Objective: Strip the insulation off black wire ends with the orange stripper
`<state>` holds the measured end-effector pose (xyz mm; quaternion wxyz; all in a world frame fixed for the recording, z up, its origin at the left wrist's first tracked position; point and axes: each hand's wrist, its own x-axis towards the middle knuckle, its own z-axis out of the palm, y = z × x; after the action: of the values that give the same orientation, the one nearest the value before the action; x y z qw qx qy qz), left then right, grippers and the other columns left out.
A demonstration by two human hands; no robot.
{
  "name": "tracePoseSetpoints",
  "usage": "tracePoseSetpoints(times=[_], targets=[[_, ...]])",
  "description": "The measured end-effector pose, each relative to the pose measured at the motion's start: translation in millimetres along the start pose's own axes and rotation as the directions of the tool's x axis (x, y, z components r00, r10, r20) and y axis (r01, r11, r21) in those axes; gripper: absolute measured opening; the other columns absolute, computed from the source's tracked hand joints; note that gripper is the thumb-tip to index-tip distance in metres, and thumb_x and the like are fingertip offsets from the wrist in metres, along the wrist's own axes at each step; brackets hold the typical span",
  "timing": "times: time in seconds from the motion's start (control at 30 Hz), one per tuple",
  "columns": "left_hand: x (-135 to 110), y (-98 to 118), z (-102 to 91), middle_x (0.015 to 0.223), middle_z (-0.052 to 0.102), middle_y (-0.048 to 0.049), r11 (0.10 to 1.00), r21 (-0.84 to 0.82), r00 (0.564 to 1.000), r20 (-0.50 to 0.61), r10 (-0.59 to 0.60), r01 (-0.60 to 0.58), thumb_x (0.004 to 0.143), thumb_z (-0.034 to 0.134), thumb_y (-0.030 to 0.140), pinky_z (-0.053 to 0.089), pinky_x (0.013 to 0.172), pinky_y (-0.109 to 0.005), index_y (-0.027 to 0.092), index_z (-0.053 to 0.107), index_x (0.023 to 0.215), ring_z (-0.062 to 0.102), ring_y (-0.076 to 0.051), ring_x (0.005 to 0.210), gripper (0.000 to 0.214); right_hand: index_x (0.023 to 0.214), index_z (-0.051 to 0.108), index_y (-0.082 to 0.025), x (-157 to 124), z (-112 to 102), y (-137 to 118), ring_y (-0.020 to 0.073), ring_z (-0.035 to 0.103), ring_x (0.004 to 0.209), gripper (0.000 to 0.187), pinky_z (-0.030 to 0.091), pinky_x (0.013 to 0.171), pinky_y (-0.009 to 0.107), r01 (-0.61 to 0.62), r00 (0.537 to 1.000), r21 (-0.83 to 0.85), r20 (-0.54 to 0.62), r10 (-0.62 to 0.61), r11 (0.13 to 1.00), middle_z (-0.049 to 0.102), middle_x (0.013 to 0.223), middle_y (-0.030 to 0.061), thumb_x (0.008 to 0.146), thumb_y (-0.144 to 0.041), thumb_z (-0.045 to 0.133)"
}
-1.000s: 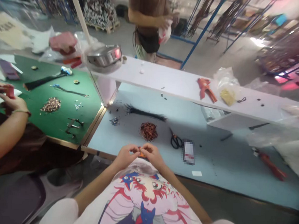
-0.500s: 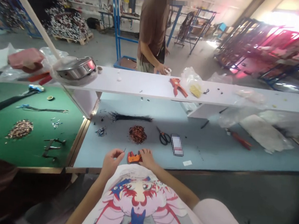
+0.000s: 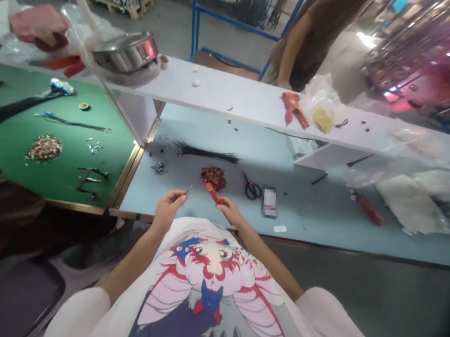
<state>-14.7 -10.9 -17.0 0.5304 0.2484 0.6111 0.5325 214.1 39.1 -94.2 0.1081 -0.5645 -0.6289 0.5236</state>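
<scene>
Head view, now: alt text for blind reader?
A person's left hand holds a thin wire-like piece, the right hand a red tool, at a blue bench. Beyond lie a brown pile of small pieces, a black wire bundle and scissors.

Red tool (image 3: 212, 192): long and narrow in outline, gripped in right hand (image 3: 230, 211); middle partly covered by fingers. Held aslant, front end pointed up and leftward, rear end directed toward wearer. Jaw state not made out. Thin dark piece (image 3: 188, 189): short, straight, pinched at lower end between left hand's (image 3: 168, 208) fingertips; free end tilted up and rightward. Piece and tool held near each other, apart.
</scene>
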Motion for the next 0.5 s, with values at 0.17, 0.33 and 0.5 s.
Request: tracePoseSetpoints(times=[0.17, 0.33, 0.5], targets=[[-9.6, 8.7, 8.1, 0.069, 0.065, -0.0005, 0.999, -0.038, 0.999, 0.046, 0.012, -0.01, 0.059, 0.076, 0.042, 0.047, 0.065, -0.024, 0.016, 0.066, 0.082, 0.057, -0.01, 0.063, 0.036, 0.109, 0.057, -0.012, -35.9, -15.7, -42.9, 0.0213, 0.065, 0.087, 0.04, 0.05, 0.082, 0.036, -0.026, 0.975, 0.518, 0.203, -0.094, 0.855, 0.068, 0.095, 0.0125, 0.085, -0.035, 0.035], [-18.1, 18.9, 14.5, 0.073, 0.066, -0.0014, 0.984, 0.071, 0.986, 0.047, 0.163, -0.166, 0.068, 0.071, 0.036, 0.047, 0.074, -0.026, 0.016, 0.065, 0.078, 0.06, -0.012, 0.072, 0.023, 0.098, 0.062, -0.012, -64.6, -23.3, -72.8, 0.0202, 0.066, 0.079, 0.031, 0.052, 0.077, 0.035, -0.214, 0.912, 0.787, 0.373, -0.17, 0.579, 0.069, 0.084, 0.0085, 0.079, -0.037, 0.065], [-20.6, 23.4, 14.1, 0.08, 0.066, -0.0016, 0.918, 0.234, 0.946, 0.033, 0.322, -0.32, 0.072, 0.068, 0.031, 0.044, 0.08, -0.027, 0.018, 0.066, 0.078, 0.058, -0.014, 0.079, 0.014, 0.102, 0.059, -0.013, -71.7, -27.6, -81.9, 0.0226, 0.067, 0.076, 0.042, 0.053, 0.071, 0.037, -0.299, 0.828, 0.777, 0.499, -0.253, 0.553, 0.067, 0.086, 0.0068, 0.072, -0.039, 0.074]])
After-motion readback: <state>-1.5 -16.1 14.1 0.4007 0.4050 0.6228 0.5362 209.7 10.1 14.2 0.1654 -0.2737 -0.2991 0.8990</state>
